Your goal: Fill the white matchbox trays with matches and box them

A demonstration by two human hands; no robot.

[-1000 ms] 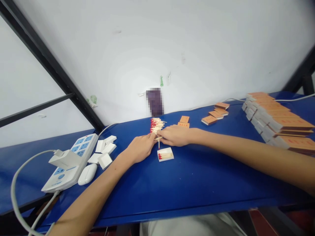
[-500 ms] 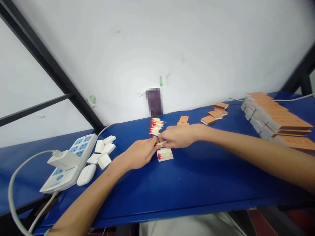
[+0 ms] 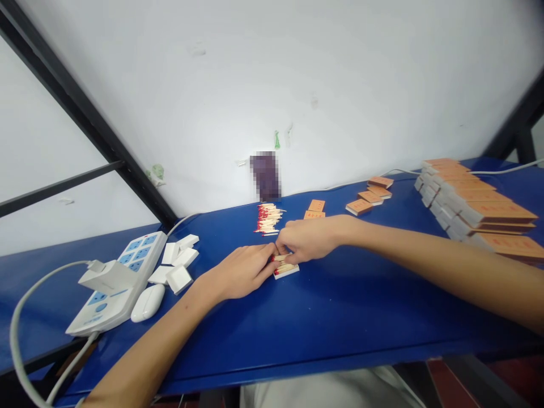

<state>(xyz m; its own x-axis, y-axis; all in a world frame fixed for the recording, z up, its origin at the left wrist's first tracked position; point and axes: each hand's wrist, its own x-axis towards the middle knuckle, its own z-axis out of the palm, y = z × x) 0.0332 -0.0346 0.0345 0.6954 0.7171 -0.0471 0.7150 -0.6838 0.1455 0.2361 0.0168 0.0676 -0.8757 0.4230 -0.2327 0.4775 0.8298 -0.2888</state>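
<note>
A small white matchbox tray [image 3: 289, 274] lies on the blue tabletop with red-tipped matches [image 3: 284, 269] in it. My left hand [image 3: 242, 272] reaches in from the left, its fingertips closed around the red-headed ends of some matches at the tray. From the right, my right hand [image 3: 313, 238] pinches the same matches over the tray's far side. The fingers partly hide the tray. Just beyond them lies a loose pile of matches [image 3: 268, 218], most of their red heads toward the left. Two orange matchbox sleeves [image 3: 317, 205] sit behind my right hand.
Several empty white trays [image 3: 178, 277] lie at left beside a white earbud case [image 3: 148, 303] and a power strip [image 3: 123, 277] with a plugged-in charger. Orange matchboxes [image 3: 369, 197] lie at the back right, near a large stack of matchboxes [image 3: 480, 198]. A wall [image 3: 340, 85] stands behind.
Both hands have come slightly nearer, bringing the matches from just beyond the tray to over it. The tray is now partly covered by my fingers.
</note>
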